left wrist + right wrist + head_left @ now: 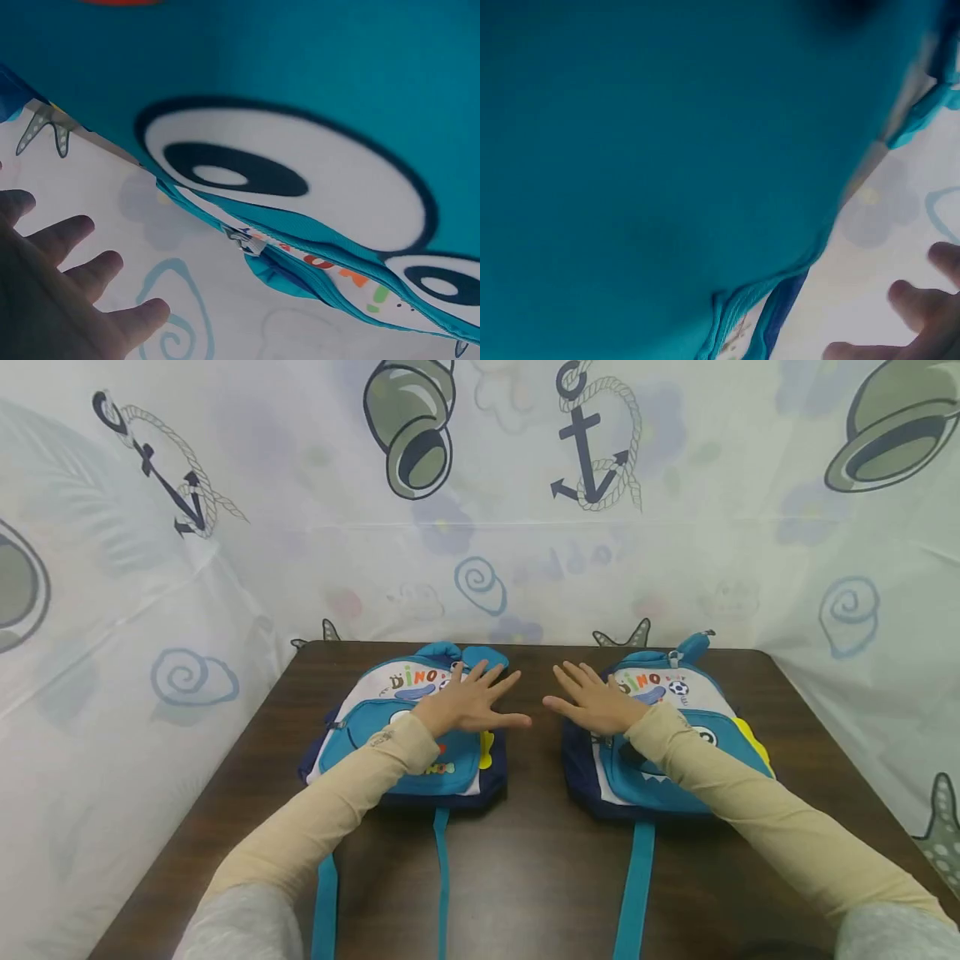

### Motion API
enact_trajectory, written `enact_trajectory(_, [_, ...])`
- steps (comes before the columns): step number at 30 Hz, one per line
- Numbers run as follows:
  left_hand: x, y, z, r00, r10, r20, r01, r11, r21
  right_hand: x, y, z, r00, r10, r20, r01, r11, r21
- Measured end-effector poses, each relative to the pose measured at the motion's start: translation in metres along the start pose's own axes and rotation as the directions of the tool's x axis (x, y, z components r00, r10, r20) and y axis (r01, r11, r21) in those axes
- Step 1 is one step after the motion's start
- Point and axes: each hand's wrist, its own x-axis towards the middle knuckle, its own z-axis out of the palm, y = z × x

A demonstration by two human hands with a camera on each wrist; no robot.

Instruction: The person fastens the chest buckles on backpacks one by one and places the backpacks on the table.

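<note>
Two small blue and white backpacks lie on the table, each with "DINO" lettering and a teal front pocket. Over the left backpack (427,752) my left hand (472,700) is held out flat, fingers spread, palm down. My right hand (592,697) is spread likewise above the inner side of the right backpack (675,777). Neither hand grips anything. In the left wrist view a cartoon eye (285,172) on the pocket and a zipper pull (244,241) show close up. Teal fabric (667,165) fills most of the right wrist view, with fingertips (911,296) at its lower right.
Teal straps (633,893) run from the bags toward the near edge of the dark wooden table (525,877). A white cloth (510,552) printed with anchors and shells hangs behind and at the sides. Yellow trim (750,745) sticks out from the right bag.
</note>
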Motion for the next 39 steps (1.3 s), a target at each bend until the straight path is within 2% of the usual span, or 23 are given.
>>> enact_trajectory(6, [0.0, 0.005, -0.001, 0.999, -0.005, -0.033, 0.003, 0.999, -0.049, -0.009, 0.001, -0.007, 0.999, 0.016, -0.04, -0.018, 0.998, -0.067])
enact_trajectory(10, [-0.001, 0.009, -0.001, 0.998, -0.022, -0.067, 0.014, 0.992, -0.125, -0.017, 0.001, -0.012, 0.998, 0.037, -0.049, -0.042, 0.993, -0.106])
enact_trajectory(14, [-0.002, 0.017, -0.001, 0.995, -0.025, -0.092, 0.003, 0.974, -0.226, -0.022, -0.001, -0.016, 0.997, 0.059, -0.056, -0.065, 0.991, -0.117])
enact_trajectory(22, [-0.002, 0.041, 0.001, 0.998, -0.043, -0.05, 0.026, 0.953, -0.303, -0.031, -0.001, -0.02, 0.99, 0.135, -0.026, -0.137, 0.985, -0.101])
enact_trajectory(25, [0.0, 0.049, 0.003, 0.999, -0.042, -0.012, 0.034, 0.926, -0.375, -0.036, 0.0, -0.02, 0.986, 0.165, -0.006, -0.164, 0.982, -0.094])
enact_trajectory(29, [0.002, 0.057, 0.004, 0.999, -0.044, 0.021, 0.049, 0.868, -0.495, -0.043, 0.001, -0.022, 0.984, 0.178, 0.023, -0.176, 0.982, -0.071])
enact_trajectory(35, [0.006, 0.069, 0.006, 1.0, 0.0, -0.017, -0.011, 0.782, -0.623, -0.051, 0.002, -0.026, 0.975, 0.215, 0.046, -0.213, 0.975, -0.057])
enact_trajectory(39, [0.006, 0.078, 0.005, 0.995, -0.062, -0.084, -0.014, 0.718, -0.696, -0.053, 0.002, -0.03, 0.968, 0.24, 0.067, -0.237, 0.971, -0.042])
